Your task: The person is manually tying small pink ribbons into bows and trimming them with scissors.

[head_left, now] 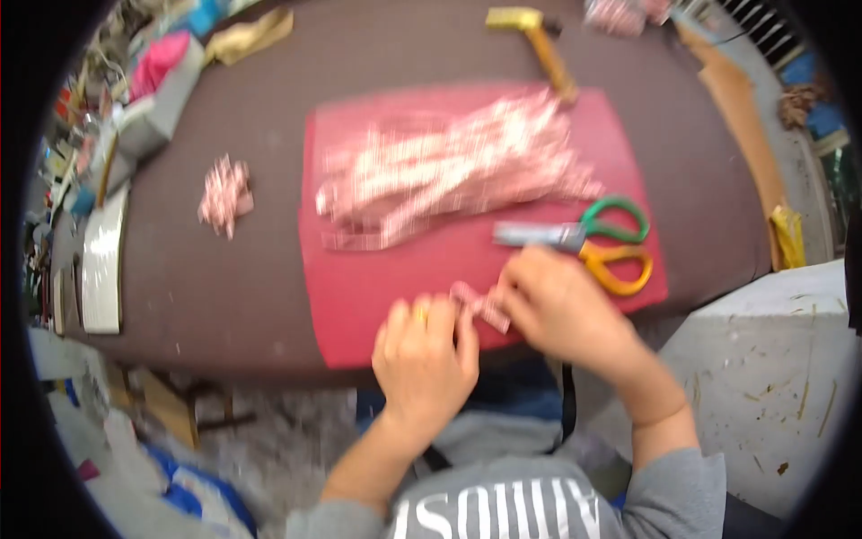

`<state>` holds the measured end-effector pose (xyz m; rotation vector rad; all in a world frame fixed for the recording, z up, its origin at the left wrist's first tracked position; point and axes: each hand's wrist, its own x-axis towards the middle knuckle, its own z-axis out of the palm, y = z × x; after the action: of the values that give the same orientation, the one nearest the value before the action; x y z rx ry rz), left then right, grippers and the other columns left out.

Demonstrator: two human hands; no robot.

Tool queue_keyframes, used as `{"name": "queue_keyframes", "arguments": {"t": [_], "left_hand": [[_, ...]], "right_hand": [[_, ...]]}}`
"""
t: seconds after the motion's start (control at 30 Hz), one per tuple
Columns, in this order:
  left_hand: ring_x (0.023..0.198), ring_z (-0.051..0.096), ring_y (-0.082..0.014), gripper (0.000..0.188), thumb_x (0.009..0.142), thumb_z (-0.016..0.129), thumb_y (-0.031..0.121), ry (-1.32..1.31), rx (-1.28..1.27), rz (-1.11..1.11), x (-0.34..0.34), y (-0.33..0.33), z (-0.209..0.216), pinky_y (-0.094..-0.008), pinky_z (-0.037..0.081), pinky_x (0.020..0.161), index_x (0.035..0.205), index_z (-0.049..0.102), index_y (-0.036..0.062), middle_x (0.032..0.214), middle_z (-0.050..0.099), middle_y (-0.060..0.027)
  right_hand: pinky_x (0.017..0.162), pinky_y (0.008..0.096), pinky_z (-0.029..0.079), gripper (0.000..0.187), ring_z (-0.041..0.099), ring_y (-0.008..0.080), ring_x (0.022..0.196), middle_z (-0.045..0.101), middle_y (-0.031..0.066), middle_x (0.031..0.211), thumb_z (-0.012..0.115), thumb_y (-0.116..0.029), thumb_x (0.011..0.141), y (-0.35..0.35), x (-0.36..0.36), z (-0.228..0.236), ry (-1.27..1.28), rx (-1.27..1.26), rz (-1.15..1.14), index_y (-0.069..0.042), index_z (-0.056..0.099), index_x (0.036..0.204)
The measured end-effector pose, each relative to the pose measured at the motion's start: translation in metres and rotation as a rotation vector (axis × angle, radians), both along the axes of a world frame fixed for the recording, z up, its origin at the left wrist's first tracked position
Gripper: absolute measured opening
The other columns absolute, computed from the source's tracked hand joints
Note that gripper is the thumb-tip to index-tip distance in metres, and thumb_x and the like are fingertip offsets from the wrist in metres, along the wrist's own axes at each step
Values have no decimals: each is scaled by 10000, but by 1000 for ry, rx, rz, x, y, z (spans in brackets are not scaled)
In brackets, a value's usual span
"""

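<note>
A short piece of pink checked ribbon [489, 313] lies between the two hands, above the near part of a red mat [377, 310] on the brown table [247, 287]. The right hand [564, 304] is at the ribbon's three o'clock, its thumb and forefinger pinched together on it. The left hand [422, 355] is at eight o'clock, fingers bent, with the ribbon's other end against its thumb and forefinger; blur hides whether these grip it. From the ribbon, scissors [567, 237] with one green and one orange handle lie at two o'clock, just beyond the right fingers. A bundle of pink checked strips [440, 171] lies between eleven and twelve, a hammer [549, 63] farther off near twelve, and a small pink heap [226, 196] at ten.
</note>
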<state>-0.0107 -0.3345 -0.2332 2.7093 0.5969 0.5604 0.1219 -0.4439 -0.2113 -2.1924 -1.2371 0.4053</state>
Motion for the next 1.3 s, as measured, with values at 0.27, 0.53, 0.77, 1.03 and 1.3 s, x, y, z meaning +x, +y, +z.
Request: {"name": "queue_keyframes", "arguments": {"t": [0.27,0.53,0.77,1.03,1.3], "left_hand": [[599,515,-254,132,762,671,159,-92,99,23,9,17,-12,-353,438,540,763,562,85,703,562,-59],[595,536,-261,140,746,680,159,-80,-23,-9,9,18,-8,-346,450,539,745,561,86,691,587,-63],[700,573,-251,134,745,668,98,-62,-25,-55,11,18,3,-335,475,634,867,619,70,825,628,-65],[871,595,-227,298,765,625,2,-336,274,-201,14,15,-20,-321,484,760,1062,627,22,1051,629,-94],[800,588,-190,277,764,685,22,-363,104,-159,14,19,-32,-281,483,688,1038,644,34,966,642,-53]], "right_hand": [[640,310,472,135,563,209,729,559,50,932,658,-75,825,17,16,-14,-112,326,222,-79,627,957],[652,291,470,172,554,202,757,550,41,936,669,-72,810,17,22,-11,-80,319,364,-76,631,978],[698,306,464,159,546,218,776,558,47,916,662,-69,813,19,26,-12,-78,364,349,-71,631,969],[745,333,450,114,537,237,800,561,72,862,666,-102,822,14,29,6,-171,217,63,-53,605,904],[752,328,424,86,523,223,780,556,65,872,655,-100,832,23,8,14,-87,-90,16,-60,589,869]]}}
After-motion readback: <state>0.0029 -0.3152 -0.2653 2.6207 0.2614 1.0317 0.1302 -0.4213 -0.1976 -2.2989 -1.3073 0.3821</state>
